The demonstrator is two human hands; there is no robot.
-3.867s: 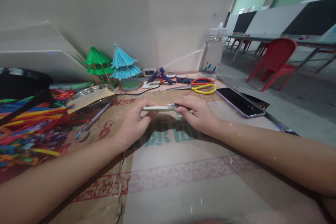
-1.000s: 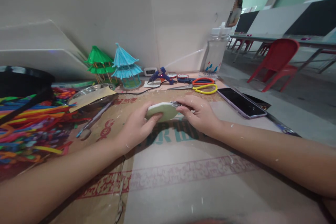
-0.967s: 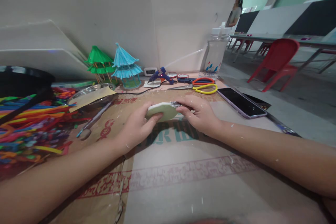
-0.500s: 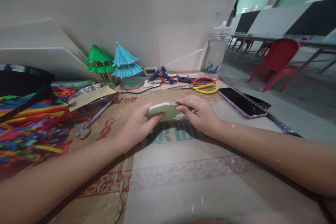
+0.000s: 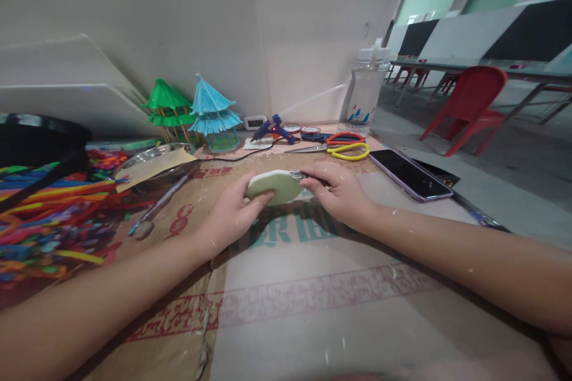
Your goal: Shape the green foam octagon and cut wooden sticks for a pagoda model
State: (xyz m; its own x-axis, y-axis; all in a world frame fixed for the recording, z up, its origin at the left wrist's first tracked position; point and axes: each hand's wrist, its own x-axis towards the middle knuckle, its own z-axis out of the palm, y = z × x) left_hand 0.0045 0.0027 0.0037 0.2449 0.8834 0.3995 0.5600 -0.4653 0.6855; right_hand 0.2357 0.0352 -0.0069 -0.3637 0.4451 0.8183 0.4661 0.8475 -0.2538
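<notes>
A pale green round disc with a white rim (image 5: 277, 187) is held up over the cardboard. My left hand (image 5: 236, 205) pinches its left side, thumb on the green face. At the disc's right edge, the fingers of my right hand (image 5: 333, 190) are closed on a small silvery piece (image 5: 296, 175), too small to make out. Behind the hands lie scissors with red and yellow handles (image 5: 348, 147) and a blue glue gun (image 5: 273, 130).
Colourful fuzzy strips (image 5: 40, 214) heap at the left, near a metal dish (image 5: 134, 158). Two small pavilions, green (image 5: 164, 97) and blue (image 5: 214, 107), stand at the back. A bottle (image 5: 364, 92) and a phone (image 5: 409, 174) are at the right.
The disc has tilted so that more of its green face shows. Both hands keep their hold, and the view has shifted slightly.
</notes>
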